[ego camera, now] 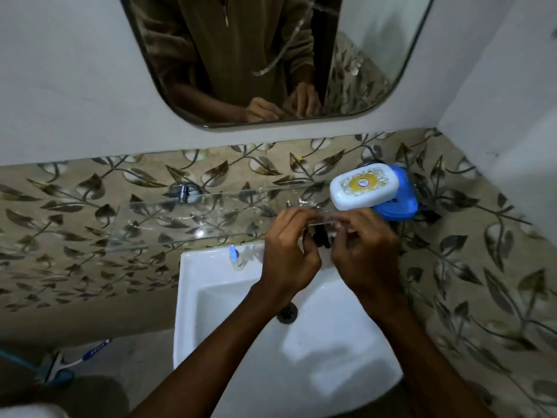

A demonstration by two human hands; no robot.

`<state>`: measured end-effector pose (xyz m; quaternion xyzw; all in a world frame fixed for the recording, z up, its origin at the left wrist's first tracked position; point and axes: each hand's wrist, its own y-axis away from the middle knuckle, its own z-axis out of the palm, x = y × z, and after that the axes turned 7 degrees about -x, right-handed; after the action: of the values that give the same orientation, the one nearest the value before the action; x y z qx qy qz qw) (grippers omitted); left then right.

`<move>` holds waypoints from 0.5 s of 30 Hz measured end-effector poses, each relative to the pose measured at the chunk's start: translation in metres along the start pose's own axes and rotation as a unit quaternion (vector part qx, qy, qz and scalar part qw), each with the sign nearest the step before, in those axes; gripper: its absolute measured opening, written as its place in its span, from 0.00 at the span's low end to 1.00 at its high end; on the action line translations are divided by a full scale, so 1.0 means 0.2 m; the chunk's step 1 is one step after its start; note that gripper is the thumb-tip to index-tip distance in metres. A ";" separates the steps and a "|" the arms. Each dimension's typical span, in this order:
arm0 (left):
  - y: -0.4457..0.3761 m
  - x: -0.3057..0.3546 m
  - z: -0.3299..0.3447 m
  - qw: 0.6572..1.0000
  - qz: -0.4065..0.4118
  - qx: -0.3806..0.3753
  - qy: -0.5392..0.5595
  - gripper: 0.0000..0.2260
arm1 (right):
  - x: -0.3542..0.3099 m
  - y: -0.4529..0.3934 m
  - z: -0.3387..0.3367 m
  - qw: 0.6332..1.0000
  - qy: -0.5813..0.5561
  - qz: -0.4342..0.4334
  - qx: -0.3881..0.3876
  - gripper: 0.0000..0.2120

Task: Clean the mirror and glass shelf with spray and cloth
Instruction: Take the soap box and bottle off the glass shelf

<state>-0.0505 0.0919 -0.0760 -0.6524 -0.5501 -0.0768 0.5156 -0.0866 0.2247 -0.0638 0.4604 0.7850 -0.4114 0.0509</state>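
The mirror [271, 55] hangs on the white wall and reflects a person's torso and both hands. Below it the clear glass shelf [168, 218] juts from the leaf-patterned tiles on a chrome bracket [184, 191]. My left hand [289, 254] and my right hand [364, 251] meet over the shelf's front edge. Together they pinch a small thin clear object [321, 219], whose nature I cannot tell. Something dark [321, 240] shows just below my fingers. No spray bottle or cloth is in view.
A white soap box [363, 187] lies on a blue soap box [398, 203] at the shelf's right end. The white basin [211, 285] sits under the shelf, with a blue-topped tap [233, 254] and a drain [287, 312]. A toothbrush [90, 354] lies low at left.
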 end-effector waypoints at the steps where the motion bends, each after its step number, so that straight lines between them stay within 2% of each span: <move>1: -0.03 0.01 0.02 1.000 -0.003 -0.003 0.003 0.17 | 0.03 -0.02 -0.04 0.999 0.007 0.014 0.032 0.07; 4: -0.13 0.06 0.08 0.998 -0.035 -0.052 0.013 0.22 | 0.16 -0.09 -0.15 0.990 0.047 0.096 0.088 0.13; 7: -0.25 0.10 0.13 0.988 -0.085 -0.127 0.010 0.33 | 0.26 -0.15 -0.20 0.975 0.095 0.201 0.033 0.24; 9: -0.33 0.14 0.16 0.971 -0.129 -0.203 -0.011 0.42 | 0.32 -0.18 -0.22 0.958 0.102 0.269 -0.014 0.28; 12: -0.44 0.18 0.21 0.940 -0.154 -0.296 -0.067 0.50 | 0.37 -0.23 -0.19 0.936 0.101 0.332 -0.063 0.27; 15: -0.54 0.20 0.26 0.917 -0.148 -0.348 -0.125 0.53 | 0.40 -0.26 -0.17 0.936 0.116 0.326 -0.070 0.21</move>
<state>-0.1457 0.1426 -0.0099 -0.7061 -0.6388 -0.2565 0.1659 -0.1613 0.2905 -0.0467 0.7309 0.6191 -0.2597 0.1225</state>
